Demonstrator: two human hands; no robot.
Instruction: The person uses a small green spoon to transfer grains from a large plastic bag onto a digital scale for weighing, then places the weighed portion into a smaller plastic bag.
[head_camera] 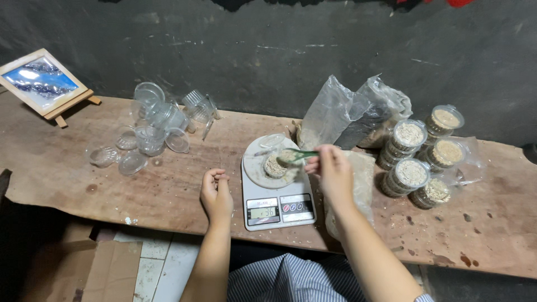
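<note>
A white digital kitchen scale (277, 201) sits on the wooden table (112, 184) in front of me. On its round platform stands a small clear cup (274, 166) partly filled with a pale grainy mix. My right hand (333, 170) holds a green spoon (296, 156) whose bowl is over the cup. My left hand (216, 193) rests on the table just left of the scale, fingers curled in a loose fist with nothing in it. A clear lid (272, 140) lies at the platform's far edge.
Several empty clear cups and lids (154, 128) lie at the left. Clear plastic bags (352, 114) of grain stand behind the scale. Stacks of filled, lidded cups (417, 159) stand at the right. A small framed picture (40, 81) on an easel is at far left.
</note>
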